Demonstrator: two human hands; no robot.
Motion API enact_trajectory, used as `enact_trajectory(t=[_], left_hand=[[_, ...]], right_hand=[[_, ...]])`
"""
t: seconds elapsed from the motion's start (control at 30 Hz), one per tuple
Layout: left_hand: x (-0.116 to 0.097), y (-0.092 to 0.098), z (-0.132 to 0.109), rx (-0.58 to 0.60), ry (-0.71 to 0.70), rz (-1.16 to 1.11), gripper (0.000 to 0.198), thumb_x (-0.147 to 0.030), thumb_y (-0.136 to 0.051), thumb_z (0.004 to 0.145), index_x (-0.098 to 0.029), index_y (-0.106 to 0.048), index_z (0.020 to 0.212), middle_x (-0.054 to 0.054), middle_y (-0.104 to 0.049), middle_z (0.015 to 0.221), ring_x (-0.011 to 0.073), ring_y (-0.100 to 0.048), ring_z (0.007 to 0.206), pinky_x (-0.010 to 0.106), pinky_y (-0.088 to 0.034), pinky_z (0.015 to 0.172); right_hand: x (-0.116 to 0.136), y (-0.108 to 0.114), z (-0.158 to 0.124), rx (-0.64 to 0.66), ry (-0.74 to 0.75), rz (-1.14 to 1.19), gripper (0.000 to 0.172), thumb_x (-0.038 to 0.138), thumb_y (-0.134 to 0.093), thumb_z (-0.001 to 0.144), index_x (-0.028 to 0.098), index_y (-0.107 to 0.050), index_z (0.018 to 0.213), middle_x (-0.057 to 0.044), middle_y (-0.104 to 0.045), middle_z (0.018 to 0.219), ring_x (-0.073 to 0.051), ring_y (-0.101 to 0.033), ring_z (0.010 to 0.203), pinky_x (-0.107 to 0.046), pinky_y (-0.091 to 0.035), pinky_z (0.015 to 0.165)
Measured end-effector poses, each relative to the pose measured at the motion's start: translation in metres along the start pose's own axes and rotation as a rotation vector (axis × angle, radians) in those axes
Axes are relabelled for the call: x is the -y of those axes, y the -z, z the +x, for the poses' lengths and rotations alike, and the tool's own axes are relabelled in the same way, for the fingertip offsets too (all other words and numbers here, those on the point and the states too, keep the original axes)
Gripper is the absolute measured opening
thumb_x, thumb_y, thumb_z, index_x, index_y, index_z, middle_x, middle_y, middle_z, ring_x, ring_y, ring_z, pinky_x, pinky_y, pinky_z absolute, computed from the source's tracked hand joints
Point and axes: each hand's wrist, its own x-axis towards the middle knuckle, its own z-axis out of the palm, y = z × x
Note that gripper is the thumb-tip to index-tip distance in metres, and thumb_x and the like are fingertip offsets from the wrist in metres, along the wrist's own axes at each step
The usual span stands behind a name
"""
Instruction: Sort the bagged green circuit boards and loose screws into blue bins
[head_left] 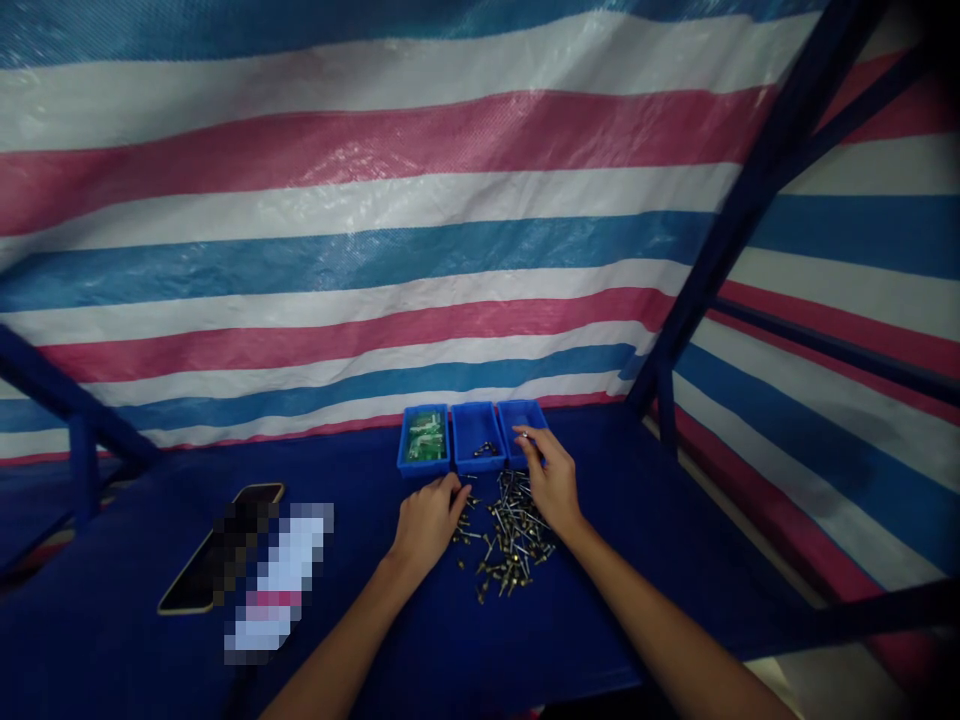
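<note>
Loose heap of small metal screws (506,535) on the dark blue desk (465,640), dark shanks and brass-coloured heads crossing at all angles, a few strays scattered around the edges. Directly behind the heap, a row of three blue plastic bins, side by side. In the left bin (424,468), green circuit boards (424,437). In the middle bin (469,425), a small cluster of loose screws (485,449) on the bottom. Right bin (534,412) partly hidden behind the right hand (551,482).

Right hand raised above the heap, fingers reaching over the near rim of the right bin. Grip pinched tight, thumb and forefinger pressed together on a tiny bright screw (523,435). Left hand (429,522) low at the heap's left edge, fingers curled downward, close to the stray screws; whether pinching anything, impossible to tell.

Farther left on the desk, a gold-edged phone (187,572) beside a pixelated object (279,580), too blurred to identify. Behind everything, a pink, white and blue striped tarpaulin (375,200), crossed on the right by blue metal frame bars (750,200).
</note>
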Motion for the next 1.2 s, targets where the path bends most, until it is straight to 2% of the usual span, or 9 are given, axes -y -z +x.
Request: enact_trajectory(t=[0.23,0.37,0.6,0.93,1.07,1.2], left_hand=[[-0.0007,0.0019,-0.0006,0.01,0.0,-0.002,0.03,-0.045,-0.044,0.111,-0.025,-0.064,0.101,0.002,-0.077,0.098,0.0211,-0.075,0.088,0.027,-0.041,0.066],[-0.0012,0.0022,-0.0007,0.024,0.009,-0.012,0.029,-0.044,-0.044,0.111,-0.025,-0.065,0.103,0.003,-0.078,0.1,0.0212,-0.075,0.09,0.026,-0.043,0.069],[-0.0012,0.002,-0.0009,0.008,-0.001,-0.011,0.029,-0.044,-0.044,0.111,-0.025,-0.064,0.102,0.003,-0.078,0.1,0.0213,-0.075,0.088,0.026,-0.042,0.068],[0.0001,-0.0002,0.0,0.026,0.019,-0.013,0.029,-0.045,-0.044,0.11,-0.025,-0.064,0.104,0.003,-0.078,0.099,0.0217,-0.075,0.09,0.026,-0.044,0.071],[0.0019,-0.0025,-0.0001,0.008,0.008,-0.02,0.029,-0.046,-0.044,0.11,-0.026,-0.065,0.104,0.003,-0.077,0.098,0.022,-0.075,0.089,0.026,-0.044,0.07],[0.0019,-0.0025,-0.0002,0.003,0.001,-0.022,0.029,-0.045,-0.044,0.11,-0.026,-0.063,0.103,0.003,-0.077,0.099,0.0211,-0.075,0.088,0.026,-0.041,0.068]], right_hand=[[0.0005,0.0006,0.0004,-0.012,0.012,-0.014,0.029,0.035,-0.049,0.109,0.026,-0.074,0.121,-0.008,-0.073,0.107,-0.025,-0.069,0.096,-0.038,-0.053,0.089],[-0.0001,-0.0008,0.0001,-0.029,0.013,-0.002,0.026,0.037,-0.052,0.108,0.025,-0.074,0.112,-0.008,-0.074,0.106,-0.025,-0.069,0.098,-0.038,-0.053,0.087],[-0.0047,-0.0021,-0.0008,-0.059,-0.022,-0.03,0.022,0.04,-0.06,0.104,0.023,-0.068,0.092,-0.003,-0.067,0.088,-0.021,-0.063,0.079,-0.034,-0.049,0.075],[-0.0038,0.0012,0.0012,-0.109,0.019,-0.096,0.026,0.039,-0.068,0.1,0.025,-0.06,0.079,-0.001,-0.062,0.08,-0.024,-0.056,0.084,-0.037,-0.045,0.078],[-0.0027,0.0016,0.0019,-0.101,0.029,-0.109,0.023,0.038,-0.068,0.1,0.025,-0.063,0.082,-0.002,-0.064,0.083,-0.024,-0.055,0.086,-0.037,-0.044,0.079],[-0.0037,0.0017,0.0028,-0.08,0.051,-0.086,0.016,0.035,-0.064,0.102,0.025,-0.072,0.092,-0.004,-0.07,0.094,-0.025,-0.059,0.093,-0.039,-0.046,0.084]])
